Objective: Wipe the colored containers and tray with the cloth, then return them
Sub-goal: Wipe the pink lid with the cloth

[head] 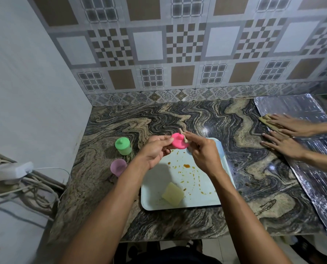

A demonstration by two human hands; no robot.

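Observation:
My left hand (156,149) grips a pink container (178,141) above the far edge of the pale blue tray (212,195). My right hand (200,151) pinches a small beige cloth strip (184,137) against the pink container's top. Orange stains are scattered over the tray. A folded yellow cloth (172,194) lies on the tray's near part. A green container (123,146) with its lid on stands on the counter left of the tray. A purple cup (118,167) stands just in front of the green one.
Another person's two hands (286,134) press a yellowish cloth (267,121) on a foil-covered surface (295,109) at the right. A white power strip (12,171) and cables hang off the counter's left edge. The marbled counter (254,145) meets tiled walls behind and left.

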